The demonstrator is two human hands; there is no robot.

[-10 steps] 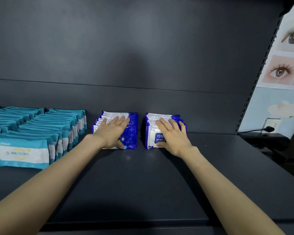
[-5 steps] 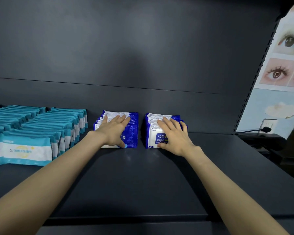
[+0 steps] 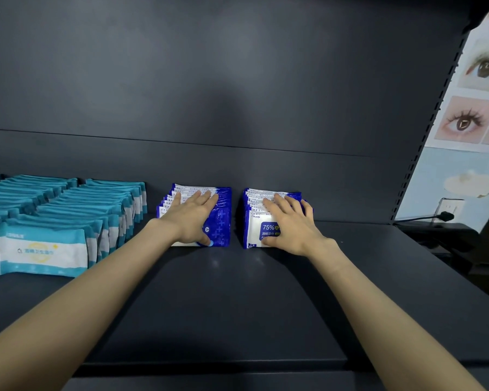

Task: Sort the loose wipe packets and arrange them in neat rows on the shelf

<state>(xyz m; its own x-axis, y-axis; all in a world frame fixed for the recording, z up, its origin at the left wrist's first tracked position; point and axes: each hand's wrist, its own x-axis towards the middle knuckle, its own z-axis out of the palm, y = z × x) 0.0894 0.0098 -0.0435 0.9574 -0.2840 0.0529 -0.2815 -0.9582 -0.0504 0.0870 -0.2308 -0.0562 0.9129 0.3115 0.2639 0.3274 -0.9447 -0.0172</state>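
Almost no movement since one second earlier: same flat placement on both blue stacks, with only a slight drift of the view. Left hand (image 3: 191, 218) spread, palm down, pressed on the left stack of blue wipe packets (image 3: 223, 213), thumb at the front lower edge. Right hand (image 3: 291, 225) spread likewise on the right stack of blue wipe packets (image 3: 254, 221), fingers across the packet tops. Both stacks lined up in short rows at the back of the shelf (image 3: 237, 306), set apart by a narrow gap. Further left, rows of teal wipe packets (image 3: 54, 221). At far right, a poster of eyes (image 3: 469, 122) and a wall plug (image 3: 446, 216).
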